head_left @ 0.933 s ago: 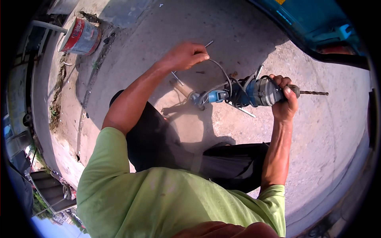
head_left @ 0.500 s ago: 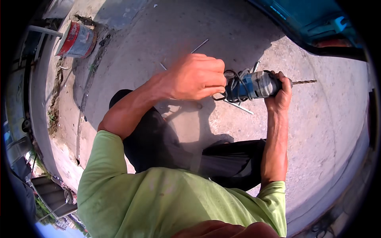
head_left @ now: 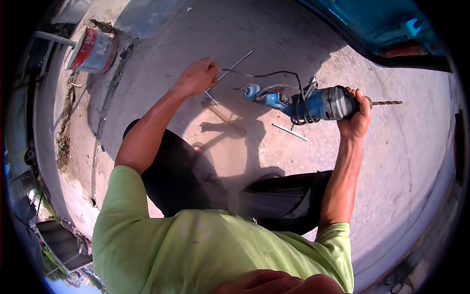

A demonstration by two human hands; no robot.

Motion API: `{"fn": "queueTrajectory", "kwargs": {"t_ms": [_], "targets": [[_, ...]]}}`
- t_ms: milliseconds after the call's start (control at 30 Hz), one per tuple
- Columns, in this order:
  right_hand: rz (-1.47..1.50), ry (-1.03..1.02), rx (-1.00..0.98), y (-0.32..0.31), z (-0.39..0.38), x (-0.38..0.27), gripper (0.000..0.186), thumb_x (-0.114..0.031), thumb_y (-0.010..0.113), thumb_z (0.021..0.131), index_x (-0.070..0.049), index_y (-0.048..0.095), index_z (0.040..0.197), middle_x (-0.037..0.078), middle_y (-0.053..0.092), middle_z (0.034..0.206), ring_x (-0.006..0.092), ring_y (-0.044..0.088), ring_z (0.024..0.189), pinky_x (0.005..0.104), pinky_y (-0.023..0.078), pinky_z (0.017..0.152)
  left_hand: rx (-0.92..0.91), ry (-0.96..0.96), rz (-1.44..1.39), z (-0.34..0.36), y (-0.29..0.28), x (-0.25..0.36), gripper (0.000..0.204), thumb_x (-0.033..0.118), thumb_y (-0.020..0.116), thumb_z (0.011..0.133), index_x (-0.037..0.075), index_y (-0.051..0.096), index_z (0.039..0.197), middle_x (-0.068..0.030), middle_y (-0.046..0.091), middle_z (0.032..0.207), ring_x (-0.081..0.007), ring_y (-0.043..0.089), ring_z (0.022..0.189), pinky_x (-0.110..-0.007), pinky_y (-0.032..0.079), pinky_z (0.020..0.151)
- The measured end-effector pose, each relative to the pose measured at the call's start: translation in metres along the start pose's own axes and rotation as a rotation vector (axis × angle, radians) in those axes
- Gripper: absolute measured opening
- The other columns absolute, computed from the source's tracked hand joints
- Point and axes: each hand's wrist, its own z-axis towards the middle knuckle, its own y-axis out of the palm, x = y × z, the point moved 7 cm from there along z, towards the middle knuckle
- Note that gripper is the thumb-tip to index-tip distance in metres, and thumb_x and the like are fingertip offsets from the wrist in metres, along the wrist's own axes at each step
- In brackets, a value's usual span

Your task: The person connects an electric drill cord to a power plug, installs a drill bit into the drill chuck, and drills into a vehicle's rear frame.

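My right hand [head_left: 355,115] is wrapped round the front of a blue and grey power drill [head_left: 328,104], held level above the ground. Its long twist bit [head_left: 387,103] points right. Dark power cord [head_left: 306,115] is wound in loops about the drill body, and one stretch runs left to my left hand [head_left: 199,77], whose fingers are closed on it. Behind the loops sits a blue piece [head_left: 252,92] with a thin tip; whether it belongs to the drill I cannot tell. Below lie a T-shaped metal rod [head_left: 237,63] and a second T-shaped piece [head_left: 291,132].
A red and white bucket [head_left: 93,51] stands at the far left beside a crack in the concrete ground [head_left: 161,63]. At the upper right is a large blue open container or panel [head_left: 372,29]. A brown stick [head_left: 218,112] lies beyond my knees [head_left: 181,171].
My left hand has swung away left from the drill, drawing out a stretch of cord. My right hand and the drill have shifted slightly right.
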Motion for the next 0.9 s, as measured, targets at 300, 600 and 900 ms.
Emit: {"fn": "queueTrajectory", "kwargs": {"t_ms": [300,600,900], "targets": [[-0.299,-0.225,0.185,-0.010,0.004,0.005,0.015,-0.012,0.073,0.092,0.001,0.071,0.099,0.010,0.073,0.101,0.0186,0.067,0.095,0.0328,0.052,0.089,-1.093,0.744,-1.118,-0.118,-0.003,0.152,0.021,0.021,0.073,0.098,0.000,0.070,0.093,-0.0040,0.061,0.061,-0.0142,0.055,0.053,-0.032,0.043,0.053],[0.162,0.065,0.047,-0.024,0.015,-0.005,0.027,-0.030,0.066,0.096,-0.003,0.070,0.098,0.013,0.075,0.096,0.0302,0.072,0.097,0.0507,0.055,0.097,-0.042,0.098,0.750,0.016,0.026,-0.035,0.016,0.023,0.065,0.090,0.011,0.069,0.100,-0.0156,0.074,0.097,-0.0368,0.071,0.091,-0.046,0.056,0.079],[-0.564,0.003,-0.001,0.042,-0.022,0.011,0.025,-0.022,0.072,0.090,0.003,0.072,0.097,0.011,0.074,0.093,0.0190,0.069,0.085,0.0328,0.054,0.082,0.002,0.453,-1.677,0.038,-0.144,0.046,0.023,0.022,0.058,0.101,0.004,0.059,0.088,0.0019,0.038,0.058,-0.0132,0.038,0.056,-0.030,0.039,0.061]]}}
